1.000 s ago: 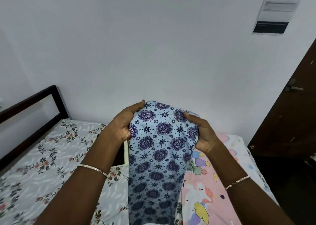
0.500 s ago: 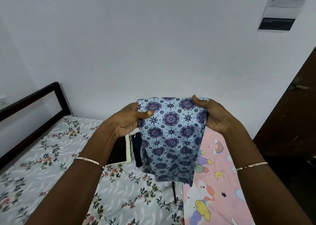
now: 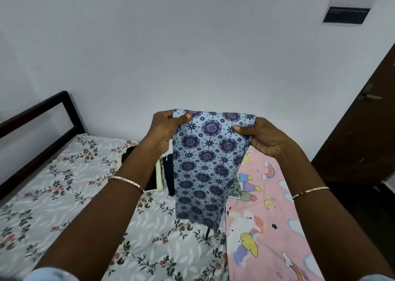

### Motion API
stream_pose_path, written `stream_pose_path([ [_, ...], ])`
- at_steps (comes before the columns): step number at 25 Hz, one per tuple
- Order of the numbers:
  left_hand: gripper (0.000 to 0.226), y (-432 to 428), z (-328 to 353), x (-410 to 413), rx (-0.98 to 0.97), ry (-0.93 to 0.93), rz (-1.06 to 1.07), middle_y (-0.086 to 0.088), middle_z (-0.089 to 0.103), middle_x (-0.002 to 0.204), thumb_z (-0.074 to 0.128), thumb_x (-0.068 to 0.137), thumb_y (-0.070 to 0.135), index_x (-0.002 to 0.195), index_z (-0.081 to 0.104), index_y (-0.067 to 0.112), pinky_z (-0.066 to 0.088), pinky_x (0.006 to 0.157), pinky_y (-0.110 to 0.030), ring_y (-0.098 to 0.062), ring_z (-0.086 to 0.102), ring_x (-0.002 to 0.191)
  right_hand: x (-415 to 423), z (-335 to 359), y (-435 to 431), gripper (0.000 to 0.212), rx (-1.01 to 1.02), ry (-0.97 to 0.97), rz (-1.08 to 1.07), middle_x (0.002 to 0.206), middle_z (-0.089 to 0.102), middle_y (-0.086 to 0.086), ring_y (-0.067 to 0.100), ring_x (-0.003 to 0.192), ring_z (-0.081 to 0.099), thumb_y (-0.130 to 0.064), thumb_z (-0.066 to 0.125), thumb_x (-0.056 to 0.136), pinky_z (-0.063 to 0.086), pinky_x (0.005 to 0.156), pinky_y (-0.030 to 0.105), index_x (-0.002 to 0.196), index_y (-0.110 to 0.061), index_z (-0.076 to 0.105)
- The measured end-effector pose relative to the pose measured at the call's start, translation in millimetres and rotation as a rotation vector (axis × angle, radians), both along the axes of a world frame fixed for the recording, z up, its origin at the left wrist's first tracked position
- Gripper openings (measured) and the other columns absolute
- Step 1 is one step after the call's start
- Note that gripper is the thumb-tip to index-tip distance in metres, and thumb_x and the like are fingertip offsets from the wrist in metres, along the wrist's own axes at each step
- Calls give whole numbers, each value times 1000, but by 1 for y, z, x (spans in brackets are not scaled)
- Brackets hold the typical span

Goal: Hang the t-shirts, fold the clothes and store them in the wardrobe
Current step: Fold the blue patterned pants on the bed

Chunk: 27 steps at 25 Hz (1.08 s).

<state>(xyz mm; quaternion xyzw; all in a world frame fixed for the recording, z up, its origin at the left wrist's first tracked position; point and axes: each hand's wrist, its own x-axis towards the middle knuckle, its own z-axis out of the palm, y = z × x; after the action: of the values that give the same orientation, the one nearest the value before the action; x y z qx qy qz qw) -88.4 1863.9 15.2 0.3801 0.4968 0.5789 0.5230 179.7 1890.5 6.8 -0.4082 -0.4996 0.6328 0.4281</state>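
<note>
Folding step: left hand (image 3: 165, 129) & right hand (image 3: 265, 137) each pinch a top corner of the blue mandala-print garment (image 3: 205, 163), hung over the bed (image 3: 64, 184) (prob. already doubled). Next: lower it flat, fold again.

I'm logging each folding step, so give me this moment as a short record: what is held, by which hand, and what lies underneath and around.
held item: blue patterned cloth, hanging down from both hands
left hand: pinches the cloth's top left corner
right hand: pinches its top right corner
underneath: floral sheet on the left, pink cartoon sheet on the right
behind the cloth: dark and cream clothes lying on the floral sheet
far right: dark door
</note>
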Motion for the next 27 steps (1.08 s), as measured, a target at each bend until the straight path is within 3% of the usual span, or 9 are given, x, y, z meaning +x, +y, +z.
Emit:
stream_pose_path([
  [1,91,3,-3,0,-6,42,14,-13,65,122,96,56,34,129,56,-1,51,100,-47,-24,66,109,-2,-1,1,62,10,-21,-51,96,75,15,18,91,74,-7,82,65,60,77,28,117,16,58],
  [3,96,7,-9,0,6,95,74,-16,58,131,93,63,32,140,46,0,49,103,-48,-28,60,118,-6,-5,3,83,19,-63,-136,105,72,20,21,95,73,-17,88,58,60,88,41,124,20,53],
  [7,69,19,-20,-4,-29,147,175,-14,59,123,93,66,28,121,53,14,51,99,-46,-29,60,114,-17,-15,9,71,-2,-114,-231,95,74,12,17,82,72,-26,86,63,58,88,42,120,10,63],
  [12,61,30,-34,-16,-25,208,107,-11,61,115,87,74,23,127,56,19,49,88,-34,-24,59,110,-15,-26,18,62,-46,-160,-231,117,70,22,27,100,70,-12,86,68,53,100,45,121,11,62],
  [15,29,36,-47,-24,18,279,38,-11,63,93,84,77,20,104,74,18,51,78,-35,-23,63,91,-18,-32,23,68,-24,-224,-328,122,65,25,37,111,66,-11,88,68,53,100,49,124,13,57],
  [18,27,42,-59,-33,39,335,-17,-9,65,94,87,74,19,99,77,20,55,86,-33,-22,64,89,-23,-38,26,70,1,-234,-449,125,58,24,36,111,60,-11,92,66,52,96,47,123,-4,52],
  [21,38,47,-67,-41,37,414,-111,-16,71,84,89,69,11,104,76,14,55,91,-35,-30,70,84,-25,-47,26,57,51,-291,-453,115,66,23,37,106,66,-12,93,65,55,92,44,114,-14,64],
  [24,39,52,-75,-47,86,628,-102,-12,74,81,89,69,15,106,76,10,57,85,-31,-24,72,78,-21,-60,21,39,95,-395,-411,93,76,11,25,89,74,-15,91,68,55,69,24,100,-1,74],
  [27,36,57,-91,-45,156,831,-58,-14,76,90,88,73,22,103,77,7,56,78,-30,-23,72,82,-19,-79,19,26,156,-574,-415,52,59,-11,5,51,51,-28,91,70,38,51,17,70,-11,71],
])
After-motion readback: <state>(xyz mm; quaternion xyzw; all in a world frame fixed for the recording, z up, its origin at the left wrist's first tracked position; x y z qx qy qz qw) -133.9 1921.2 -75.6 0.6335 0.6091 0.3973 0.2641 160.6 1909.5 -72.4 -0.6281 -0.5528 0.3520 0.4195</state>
